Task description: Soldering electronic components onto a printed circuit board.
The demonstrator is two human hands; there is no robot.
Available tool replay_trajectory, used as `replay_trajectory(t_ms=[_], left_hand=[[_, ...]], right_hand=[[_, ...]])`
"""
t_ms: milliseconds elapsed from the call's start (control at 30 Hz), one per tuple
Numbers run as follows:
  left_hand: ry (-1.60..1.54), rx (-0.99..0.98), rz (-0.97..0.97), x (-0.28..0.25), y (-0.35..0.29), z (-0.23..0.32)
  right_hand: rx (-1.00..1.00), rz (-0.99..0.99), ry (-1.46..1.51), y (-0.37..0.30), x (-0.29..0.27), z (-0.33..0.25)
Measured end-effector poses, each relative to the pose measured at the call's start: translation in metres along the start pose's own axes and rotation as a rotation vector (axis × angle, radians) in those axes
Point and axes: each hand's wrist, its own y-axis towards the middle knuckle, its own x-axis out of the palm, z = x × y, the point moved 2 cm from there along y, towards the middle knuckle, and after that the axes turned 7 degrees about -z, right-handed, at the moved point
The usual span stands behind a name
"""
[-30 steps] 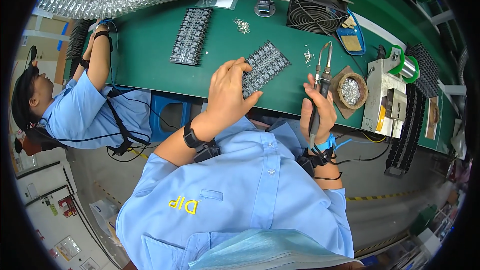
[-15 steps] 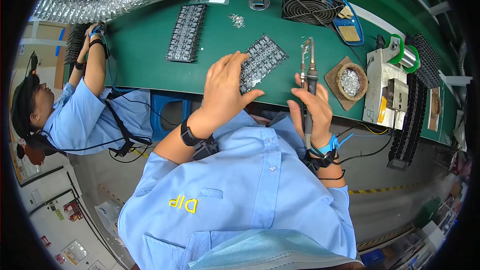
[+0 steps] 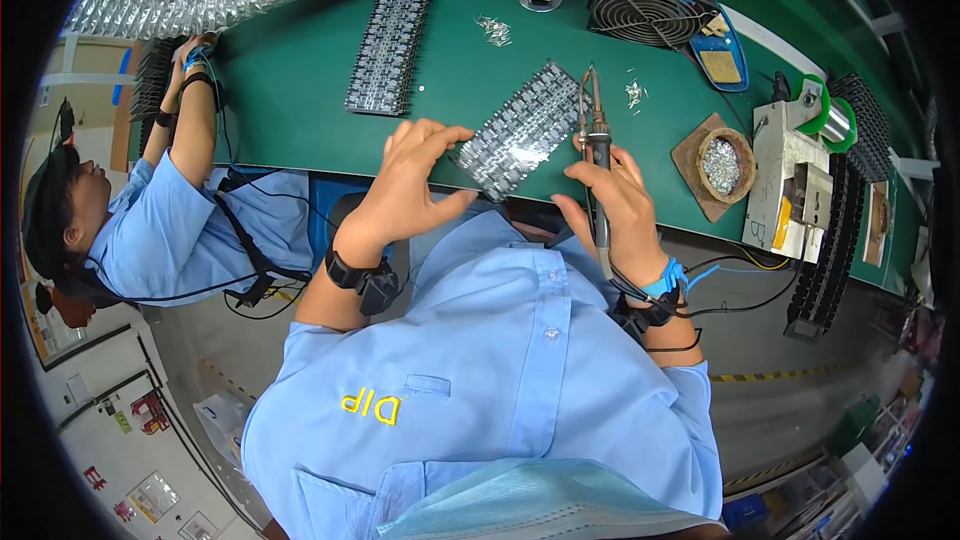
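Observation:
A dark panel of small circuit boards point(image 3: 522, 130) lies slanted at the front of the green bench, in front of me. At its near left end is my left hand point(image 3: 408, 178), fingers stretched and thumb apart, with the tips close to or touching the panel's edge. In my right hand point(image 3: 622, 198) I grip a soldering iron point(image 3: 599, 145) with a thin feed tube along it. The iron points away from me, its tip beside the panel's far right end. Whether the tip touches anything I cannot tell.
A second board panel point(image 3: 388, 55) lies back left. Small metal pins point(image 3: 494, 31) and more pins point(image 3: 636, 93) are scattered behind. At right stand a bowl of metal bits point(image 3: 720, 165), a solder spool point(image 3: 838, 118) and a fan point(image 3: 650, 10). A co-worker point(image 3: 170, 210) sits left.
My left hand has drawn back to the left, uncovering more of the panel. The soldering iron has moved left, closer to the panel, in my right hand. The whole view has shifted slightly.

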Motion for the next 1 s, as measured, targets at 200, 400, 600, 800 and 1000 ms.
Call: replay_trajectory(t_ms=[200,400,600,800,1000], left_hand=[[-0.001,-0.041,-0.010,0.014,-0.002,0.008],[0.029,0.016,0.009,0.032,0.000,0.013],[0.052,0.097,0.053,0.044,0.007,0.019],[0.042,0.129,0.073,0.046,0.013,0.022],[0.099,0.379,0.157,0.049,0.009,0.017]], right_hand=[[0.031,-0.005,-0.014,-0.002,-0.007,-0.004],[0.043,-0.058,-0.070,-0.014,-0.014,-0.011],[0.066,-0.023,-0.114,-0.020,-0.015,-0.002],[0.038,0.077,0.086,-0.033,-0.034,-0.007],[0.034,0.178,0.124,-0.065,-0.054,-0.023]])
